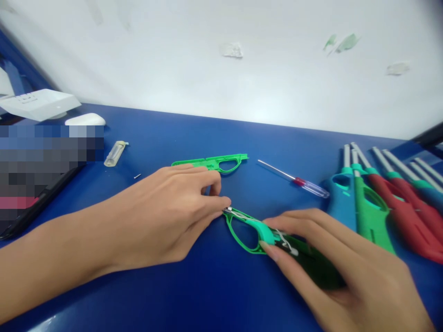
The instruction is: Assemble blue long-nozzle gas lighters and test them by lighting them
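Note:
A green lighter shell half [238, 237] lies low in the middle, its inside facing up, with a teal trigger [263, 230] and thin white wires [284, 240] in it. My left hand [173, 203] pinches a small metal piece at the shell's narrow front end. Around the wide handle end, my right hand [332, 253] is closed, thumb and forefinger at the trigger. The other green shell half [224, 163] lies behind my left hand, which partly hides it.
A screwdriver [309, 186] lies right of centre. Several assembled lighters [374, 207] are at the right. A small clear part [116, 153] and a screw [137, 175] lie at the left, near a white object [85, 120], a white box [41, 103] and a dark-edged device [44, 198].

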Motion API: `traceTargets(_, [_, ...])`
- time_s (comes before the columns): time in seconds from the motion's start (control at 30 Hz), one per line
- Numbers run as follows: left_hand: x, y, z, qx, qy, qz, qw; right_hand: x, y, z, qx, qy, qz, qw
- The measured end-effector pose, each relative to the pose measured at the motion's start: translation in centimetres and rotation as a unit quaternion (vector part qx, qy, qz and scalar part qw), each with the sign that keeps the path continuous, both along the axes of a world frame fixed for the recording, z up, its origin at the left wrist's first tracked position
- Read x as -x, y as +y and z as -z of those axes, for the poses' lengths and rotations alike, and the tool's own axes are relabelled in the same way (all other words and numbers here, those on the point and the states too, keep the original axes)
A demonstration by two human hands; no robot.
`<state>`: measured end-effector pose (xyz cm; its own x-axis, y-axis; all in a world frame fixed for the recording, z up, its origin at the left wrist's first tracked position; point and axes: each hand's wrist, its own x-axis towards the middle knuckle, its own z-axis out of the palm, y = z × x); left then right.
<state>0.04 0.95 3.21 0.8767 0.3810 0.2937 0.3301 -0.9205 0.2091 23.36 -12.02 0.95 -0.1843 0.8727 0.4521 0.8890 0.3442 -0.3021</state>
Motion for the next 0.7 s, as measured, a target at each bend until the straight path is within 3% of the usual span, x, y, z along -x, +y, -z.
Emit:
traceTargets(0.1, [0.0,-0.1,0.3,0.031,0.036,0.009,0.999,0.0,-0.1,0.1,-0.006,-0.006,-0.001,1.000])
traceTargets(0.33, [-0.5,-0.9,1.1,0.024,0.000,0.009,1.000,-0.2,0.0,0.2,-0.016,-0.028,0.010,0.999])
traceTargets(0.7, [-0.8,-1.2,1.0,0.020,0.002,0.006,1.000,-0.1,-0.1,0.0,-0.013,-0.018,0.005,1.000])
